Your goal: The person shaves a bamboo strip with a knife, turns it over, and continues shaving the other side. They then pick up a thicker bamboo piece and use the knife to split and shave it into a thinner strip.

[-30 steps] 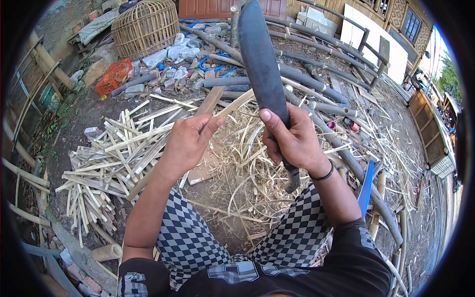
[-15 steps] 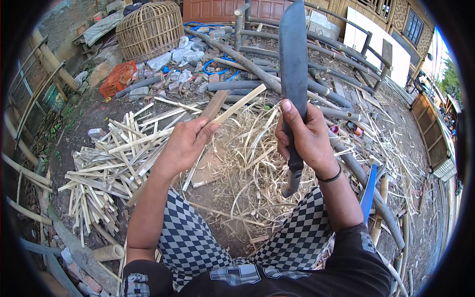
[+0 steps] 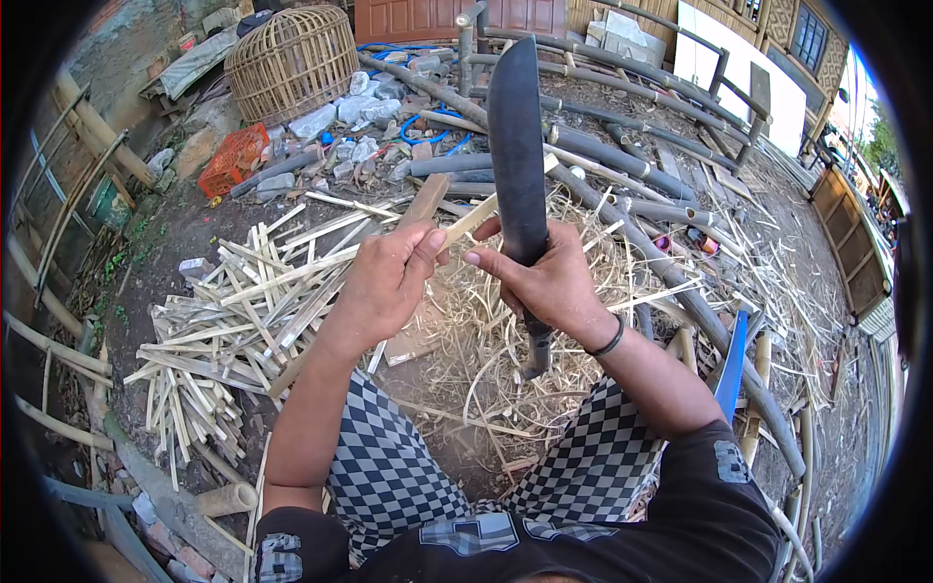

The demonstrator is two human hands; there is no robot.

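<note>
My left hand (image 3: pixel 389 277) is closed around a pale bamboo strip (image 3: pixel 471 220), which slants up and away to the right. The strip passes behind the blade of a machete (image 3: pixel 516 146). That machete stands nearly upright in my right hand (image 3: pixel 552 282), blade up and dark handle down. My right thumb stretches toward the strip near my left fingers; whether it touches cannot be made out. Below both hands lies a heap of curled bamboo shavings (image 3: pixel 486 340). Just beyond my left hand, a brown wooden plank (image 3: pixel 425 201) shows its far end.
A pile of bamboo strips (image 3: pixel 209 340) lies at left on the dirt. A blue saw (image 3: pixel 731 369) rests at right beside long bamboo poles (image 3: pixel 719 340). Farther off are an orange crate (image 3: pixel 233 160), a woven bamboo cage (image 3: pixel 292 63) and rubble (image 3: pixel 369 107).
My right hand has brought the machete left and lower, closer to my left hand, so its blade now crosses the strip. The left hand still grips the strip.
</note>
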